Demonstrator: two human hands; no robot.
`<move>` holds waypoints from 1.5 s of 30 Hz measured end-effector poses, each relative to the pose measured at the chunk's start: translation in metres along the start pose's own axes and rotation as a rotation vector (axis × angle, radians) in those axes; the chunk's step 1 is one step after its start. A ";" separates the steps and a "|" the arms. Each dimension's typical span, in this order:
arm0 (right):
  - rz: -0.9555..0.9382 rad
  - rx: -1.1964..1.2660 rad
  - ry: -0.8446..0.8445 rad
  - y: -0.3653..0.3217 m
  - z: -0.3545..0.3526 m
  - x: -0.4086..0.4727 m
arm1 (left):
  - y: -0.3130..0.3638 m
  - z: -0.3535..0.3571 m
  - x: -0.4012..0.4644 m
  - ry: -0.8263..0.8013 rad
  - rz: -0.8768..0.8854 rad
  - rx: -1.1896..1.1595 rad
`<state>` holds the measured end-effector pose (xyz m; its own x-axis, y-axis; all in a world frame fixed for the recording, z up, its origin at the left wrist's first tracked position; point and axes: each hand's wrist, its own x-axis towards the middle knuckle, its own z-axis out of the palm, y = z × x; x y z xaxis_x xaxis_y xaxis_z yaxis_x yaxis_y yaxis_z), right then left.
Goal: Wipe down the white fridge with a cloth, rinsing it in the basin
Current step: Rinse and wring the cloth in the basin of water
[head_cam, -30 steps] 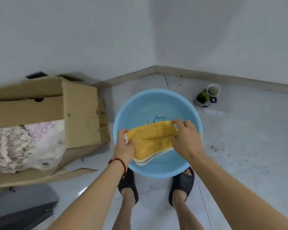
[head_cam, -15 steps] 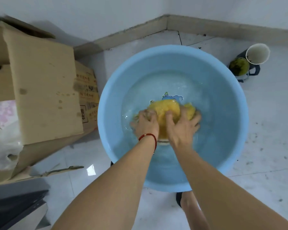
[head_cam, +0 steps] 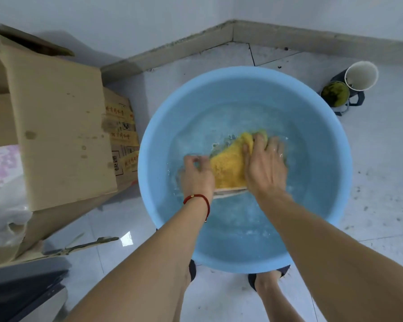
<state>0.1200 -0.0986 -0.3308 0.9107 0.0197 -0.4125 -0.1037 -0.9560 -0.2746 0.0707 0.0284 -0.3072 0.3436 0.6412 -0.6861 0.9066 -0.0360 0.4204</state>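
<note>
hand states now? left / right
Left hand: fingers curled, gripping the near-left end of the yellow cloth in the basin.
Right hand: gripping the cloth's far end.

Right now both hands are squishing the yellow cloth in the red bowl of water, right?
Nearly. The bowl is not red: the head view shows a light blue basin with water in it. The rest holds: the left hand and the right hand both have a grip on the yellow cloth in the water.
</note>
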 end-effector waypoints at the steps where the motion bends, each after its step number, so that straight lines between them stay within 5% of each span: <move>1: 0.024 -0.009 0.067 -0.004 0.005 -0.004 | 0.000 0.002 0.002 0.024 -0.110 -0.012; 3: 0.144 0.121 0.027 -0.021 0.015 -0.018 | 0.007 0.013 0.003 -0.043 -0.313 -0.039; 7: 0.431 0.913 -0.203 -0.059 0.018 -0.035 | 0.017 0.025 0.010 -0.217 -0.400 -0.329; 9: 0.491 1.039 -0.196 -0.065 0.007 -0.036 | 0.020 0.017 0.013 -0.342 -0.478 -0.358; 13: 0.269 0.702 -0.200 -0.057 -0.005 -0.017 | 0.022 0.015 0.012 -0.465 -0.506 -0.270; 18: -0.195 -0.141 -0.140 -0.024 -0.006 0.018 | 0.015 0.011 0.004 -0.232 -0.146 0.090; 21: -0.130 -0.215 0.031 0.012 -0.006 0.020 | -0.003 -0.010 0.024 -0.132 -0.037 0.106; 24: 0.056 0.070 0.129 0.005 0.013 -0.008 | -0.013 -0.002 0.032 -0.221 -0.164 0.038; 27: 0.317 0.708 0.004 -0.038 0.018 -0.031 | -0.042 0.037 0.055 -0.316 -0.320 -0.185; 30: 0.582 1.027 -0.084 -0.062 0.000 -0.039 | -0.017 0.038 0.035 -0.404 -0.487 -0.340; 35: 0.406 0.875 -0.114 -0.061 -0.010 -0.027 | 0.015 0.025 0.016 -0.417 -0.502 -0.344; 41: -0.189 -0.016 -0.173 -0.030 -0.013 0.012 | 0.015 0.001 0.028 -0.202 -0.036 0.205; 43: -0.143 -0.125 -0.034 -0.011 -0.013 0.016 | 0.002 -0.010 0.037 -0.126 -0.028 0.080; 45: -0.002 -0.085 0.059 -0.007 -0.007 0.004 | -0.006 -0.010 0.031 -0.130 -0.204 -0.103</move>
<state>0.1274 -0.0942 -0.3248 0.9330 0.0070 -0.3598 -0.0697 -0.9773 -0.1998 0.0736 0.0567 -0.3250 0.1906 0.5229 -0.8308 0.9331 0.1665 0.3189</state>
